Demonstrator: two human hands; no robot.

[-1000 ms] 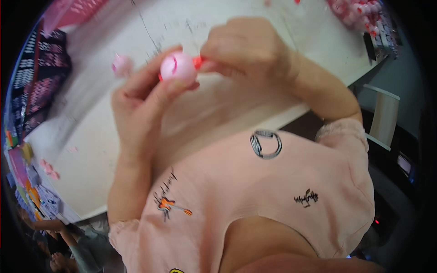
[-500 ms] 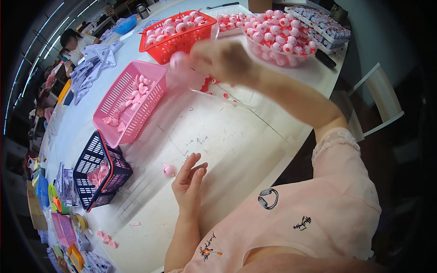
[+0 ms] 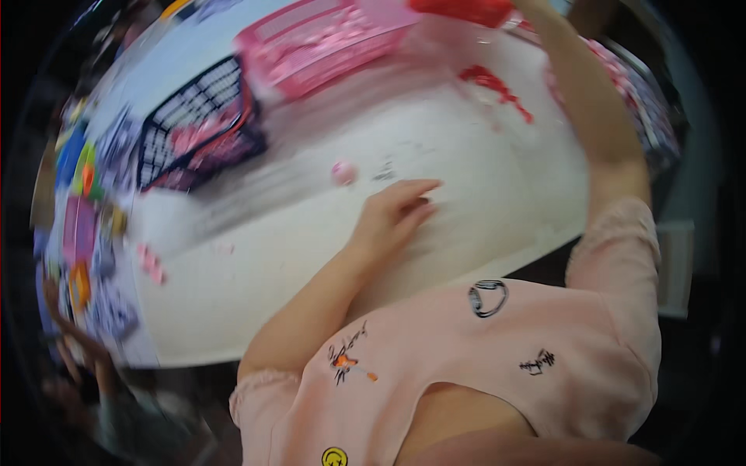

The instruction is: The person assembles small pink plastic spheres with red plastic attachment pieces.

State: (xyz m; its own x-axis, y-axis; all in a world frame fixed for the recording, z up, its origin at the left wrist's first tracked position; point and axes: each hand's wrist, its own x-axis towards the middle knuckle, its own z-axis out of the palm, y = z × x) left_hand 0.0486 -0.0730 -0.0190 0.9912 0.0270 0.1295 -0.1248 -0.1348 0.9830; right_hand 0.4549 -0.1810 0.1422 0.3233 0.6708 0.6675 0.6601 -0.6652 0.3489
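My left hand [image 3: 394, 215] hovers low over the white tabletop [image 3: 256, 287], its fingers stretched out and apart, holding nothing. Just beyond it, to the left, a small round pink ball [image 3: 343, 173] rests on the table, apart from the fingers. My right forearm [image 3: 594, 101] reaches up to the top edge near a red basket [image 3: 466, 9]; the hand itself is cut off, so what it holds is hidden. Small red pieces [image 3: 497, 87] lie left of that forearm, blurred. A pink basket [image 3: 350, 68] holds several light pink pieces.
A dark blue basket [image 3: 194, 97] with pink pieces inside stands at the left. Several pink bits [image 3: 151, 264] lie near the table's left edge, beside coloured containers [image 3: 80, 229]. Another person's arm [image 3: 89, 346] shows at the lower left. A pale chair [image 3: 674, 268] stands at the right.
The view has swung, shifting the table's contents up and right. My right hand has passed out of the top of the picture. My left hand stays open near the ball.
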